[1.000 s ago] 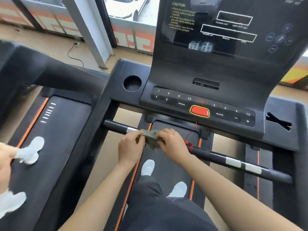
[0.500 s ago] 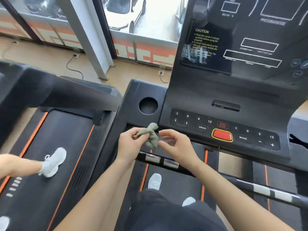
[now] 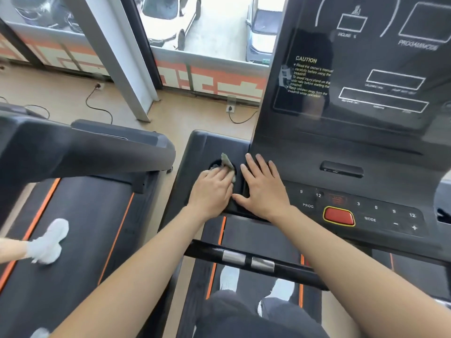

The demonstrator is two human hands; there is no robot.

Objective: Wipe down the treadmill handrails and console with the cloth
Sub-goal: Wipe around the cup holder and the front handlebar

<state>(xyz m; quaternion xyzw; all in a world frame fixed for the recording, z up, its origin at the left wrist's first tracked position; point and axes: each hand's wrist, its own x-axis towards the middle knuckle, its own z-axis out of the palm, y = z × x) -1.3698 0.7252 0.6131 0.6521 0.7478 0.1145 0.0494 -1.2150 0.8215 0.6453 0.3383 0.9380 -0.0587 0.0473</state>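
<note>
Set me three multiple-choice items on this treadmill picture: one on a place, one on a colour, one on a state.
1. Where is the crumpled grey-green cloth?
A. on the black crossbar handrail
B. at the round cup holder in the black console
C. on the running belt

2. What colour is the large console button beside MODE?
A. green
B. blue
C. red with a yellow rim

3. How is the right hand?
A. flat on the console, fingers spread
B. curled round the handrail
C. gripping the cloth

Answers: 1 B, the left hand holds the cloth down into the holder; 2 C, its face is red and its edge yellow; 3 A, its palm lies on the console and it holds nothing.
</note>
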